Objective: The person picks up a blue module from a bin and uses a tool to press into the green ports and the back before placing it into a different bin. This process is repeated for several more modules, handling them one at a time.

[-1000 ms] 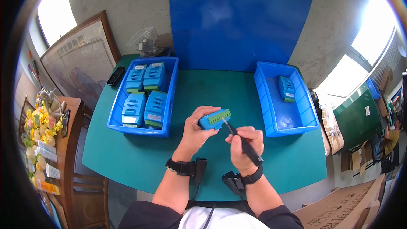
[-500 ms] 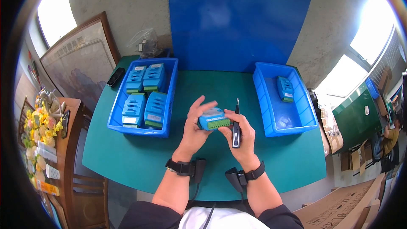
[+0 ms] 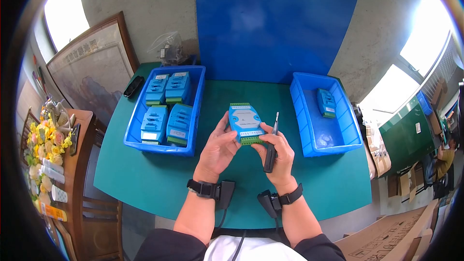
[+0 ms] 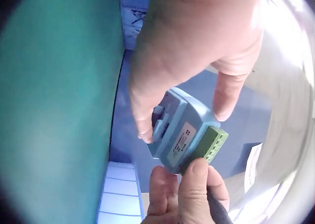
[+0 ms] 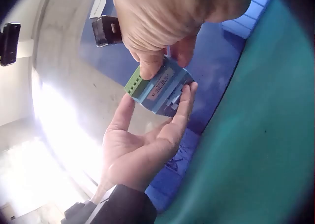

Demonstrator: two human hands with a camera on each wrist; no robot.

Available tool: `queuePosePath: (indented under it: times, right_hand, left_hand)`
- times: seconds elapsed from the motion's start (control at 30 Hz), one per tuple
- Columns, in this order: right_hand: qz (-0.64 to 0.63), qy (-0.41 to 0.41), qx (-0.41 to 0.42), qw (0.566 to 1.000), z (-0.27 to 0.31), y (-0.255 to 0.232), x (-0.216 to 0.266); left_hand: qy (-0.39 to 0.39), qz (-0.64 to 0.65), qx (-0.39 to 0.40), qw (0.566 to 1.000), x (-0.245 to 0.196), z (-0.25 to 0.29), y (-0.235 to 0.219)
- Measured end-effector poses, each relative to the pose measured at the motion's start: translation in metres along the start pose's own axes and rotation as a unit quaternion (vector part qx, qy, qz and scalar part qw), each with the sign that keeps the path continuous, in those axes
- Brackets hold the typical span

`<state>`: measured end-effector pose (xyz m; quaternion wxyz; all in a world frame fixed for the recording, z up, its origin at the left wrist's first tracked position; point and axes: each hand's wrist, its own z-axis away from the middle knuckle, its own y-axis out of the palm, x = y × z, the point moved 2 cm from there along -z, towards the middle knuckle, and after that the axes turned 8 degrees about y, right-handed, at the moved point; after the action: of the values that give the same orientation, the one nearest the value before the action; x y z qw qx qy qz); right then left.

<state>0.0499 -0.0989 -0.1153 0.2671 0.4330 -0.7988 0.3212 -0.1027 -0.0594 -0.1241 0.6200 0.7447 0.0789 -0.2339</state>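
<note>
A light-blue terminal module (image 3: 245,120) with green connector strips at both ends is held above the table, its labelled face up in the head view. My left hand (image 3: 217,151) grips its left side; in the left wrist view the thumb and fingers sit on opposite faces of the module (image 4: 189,128). At its near right corner, my right hand (image 3: 281,158) pinches the module with thumb and fingertip. That same hand also holds a black-handled screwdriver (image 3: 270,159), its metal tip pointing up and away. The handle end shows in the right wrist view beside the hand (image 5: 172,22).
On the green table (image 3: 309,188), a blue bin (image 3: 129,135) at left holds several similar modules. Another blue bin (image 3: 333,149) at right holds one module (image 3: 326,102). Behind the left bin are a black object (image 3: 134,86) and a clear plastic bag (image 3: 169,50).
The screwdriver tip has left the green connector and swung upward in the right hand. That hand now pinches the module, which has turned from its connector end to its labelled face.
</note>
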Motion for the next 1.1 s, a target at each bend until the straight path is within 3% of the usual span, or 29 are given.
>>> queuePosePath:
  times: [0.03,0.13,0.23,0.37,0.4,0.5,0.67,1.1]
  right_hand:
    - [0.001,0.004,0.012,1.0,0.001,0.0,0.0]
    - [-0.06,0.037,0.014,0.997,0.003,-0.001,-0.003]
    - [-0.216,0.115,-0.075,0.967,0.002,-0.005,0.007]
    - [-0.264,0.146,0.003,0.953,0.007,-0.017,-0.008]
    - [-0.242,0.16,-0.008,0.957,0.004,-0.018,0.003]
    - [-0.194,0.165,0.062,0.965,0.005,-0.018,0.01]
    - [-0.142,0.107,0.093,0.98,0.005,-0.008,0.009]
    - [-0.083,0.122,-0.026,0.989,0.007,-0.015,-0.001]
  left_hand:
    - [0.015,-0.032,-0.026,0.999,0.001,0.0,0.0]
    - [0.04,-0.066,-0.005,0.997,0.0,-0.001,0.0]
    - [0.088,-0.107,0.01,0.99,-0.001,-0.001,-0.001]
    - [0.097,-0.104,0.013,0.99,-0.002,0.0,-0.001]
    - [0.097,-0.102,0.01,0.99,-0.002,0.0,0.0]
    - [0.098,-0.106,0.007,0.989,-0.002,-0.001,-0.001]
    - [0.098,-0.11,0.005,0.989,-0.001,-0.001,-0.004]
    - [0.095,-0.101,-0.007,0.99,-0.003,-0.001,-0.003]
